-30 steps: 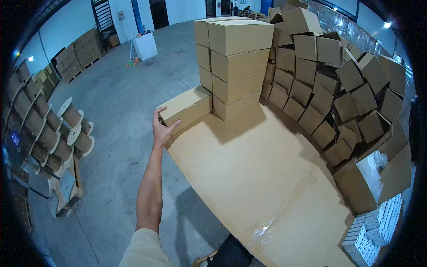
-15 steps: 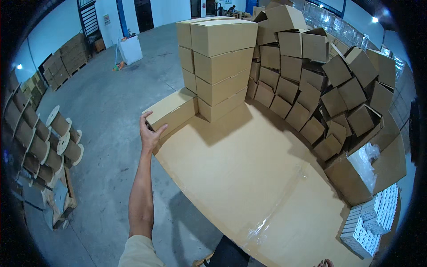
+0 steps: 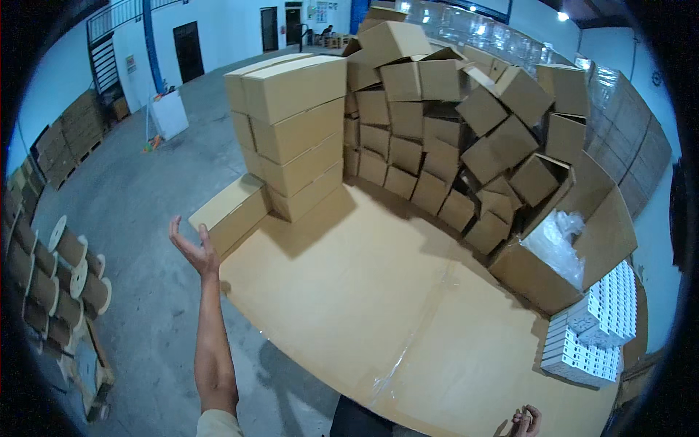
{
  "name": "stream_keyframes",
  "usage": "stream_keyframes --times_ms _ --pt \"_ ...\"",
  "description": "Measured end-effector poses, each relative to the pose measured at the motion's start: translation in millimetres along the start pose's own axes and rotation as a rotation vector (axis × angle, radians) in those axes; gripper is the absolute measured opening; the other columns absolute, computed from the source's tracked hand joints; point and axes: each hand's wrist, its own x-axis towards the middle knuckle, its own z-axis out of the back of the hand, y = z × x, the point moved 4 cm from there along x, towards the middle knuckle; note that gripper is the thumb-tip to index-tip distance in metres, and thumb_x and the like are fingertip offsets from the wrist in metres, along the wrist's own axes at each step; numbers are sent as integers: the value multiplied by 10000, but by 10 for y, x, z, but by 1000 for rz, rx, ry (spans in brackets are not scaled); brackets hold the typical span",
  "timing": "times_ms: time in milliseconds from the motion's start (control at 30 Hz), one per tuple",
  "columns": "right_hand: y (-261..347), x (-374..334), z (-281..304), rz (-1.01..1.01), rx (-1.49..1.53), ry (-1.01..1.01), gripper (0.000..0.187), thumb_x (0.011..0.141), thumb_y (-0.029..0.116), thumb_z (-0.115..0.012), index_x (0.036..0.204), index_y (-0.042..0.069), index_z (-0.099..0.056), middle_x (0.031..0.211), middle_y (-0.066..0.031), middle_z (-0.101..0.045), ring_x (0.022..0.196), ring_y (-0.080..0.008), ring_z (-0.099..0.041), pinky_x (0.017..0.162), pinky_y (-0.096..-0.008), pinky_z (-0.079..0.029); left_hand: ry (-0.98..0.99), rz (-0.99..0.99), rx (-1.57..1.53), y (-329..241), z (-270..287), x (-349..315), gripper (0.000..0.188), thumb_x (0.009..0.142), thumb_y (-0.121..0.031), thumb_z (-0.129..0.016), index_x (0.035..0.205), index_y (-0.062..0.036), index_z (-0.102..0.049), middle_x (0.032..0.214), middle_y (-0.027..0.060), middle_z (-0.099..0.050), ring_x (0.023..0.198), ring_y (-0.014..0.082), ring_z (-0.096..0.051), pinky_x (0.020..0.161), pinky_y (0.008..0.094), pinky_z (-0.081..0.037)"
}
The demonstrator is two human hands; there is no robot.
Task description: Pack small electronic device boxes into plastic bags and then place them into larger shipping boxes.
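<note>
At the table's left edge, my left hand (image 3: 195, 249) is open, fingers spread, just off the near end of a closed brown cardboard box (image 3: 231, 213). That box lies flat against the foot of a tall stack of similar closed boxes (image 3: 302, 109). Low in the view, my right hand (image 3: 527, 421) shows only in part over the table's near side. Its fingers are loosely bent and somewhat apart, with nothing seen in them. The brown tabletop (image 3: 342, 306) has a strip of clear tape across it.
Many open cartons (image 3: 437, 146) are piled along the far right side. A large open carton (image 3: 531, 273) holds clear plastic wrap (image 3: 557, 244). White blocks with rows of holes (image 3: 590, 335) stand at the right edge. Wooden spools (image 3: 87, 280) sit on the floor at left.
My left hand has let go of the single box and drawn slightly away, fingers spreading. My right hand has come further into view. The view has swung to the right.
</note>
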Motion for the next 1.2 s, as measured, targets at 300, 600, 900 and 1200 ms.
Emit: stream_keyframes --times_ms 300,600,900,1200 --pt "95 -56 -26 35 -69 -56 266 1019 113 -582 1236 -38 -599 1094 -153 -682 983 -221 -676 901 -345 -547 344 -455 -496 -3148 -1103 764 302 828 -75 -715 1110 -48 -609 1177 140 -604 1171 308 -563 1027 419 -437" --pt "17 -57 -43 83 -47 -107 240 1002 31 -550 1229 -37 -588 1064 -125 -650 960 -206 -659 941 -370 -556 540 -436 -831 -5371 -1883 653 474 808 -262 -803 1147 -43 -555 1126 146 -563 1073 337 -552 956 452 -466" --pt "48 -126 -80 158 -118 -131 213 962 -5 -605 1172 -39 -600 1042 -141 -665 944 -218 -683 887 -356 -582 665 -305 -675 -7049 -2523 1115 722 828 -584 -721 1222 -1 -557 1243 223 -542 1099 458 -584 935 548 -495" --pt "52 -106 -59 133 -31 -175 193 945 -30 -574 1135 -49 -605 960 -114 -678 877 -198 -697 801 -310 -574 1030 -209 -257 -7692 -3060 1158 946 766 -620 -735 1475 -79 -421 1514 180 -380 1327 441 -496 1033 618 -444"
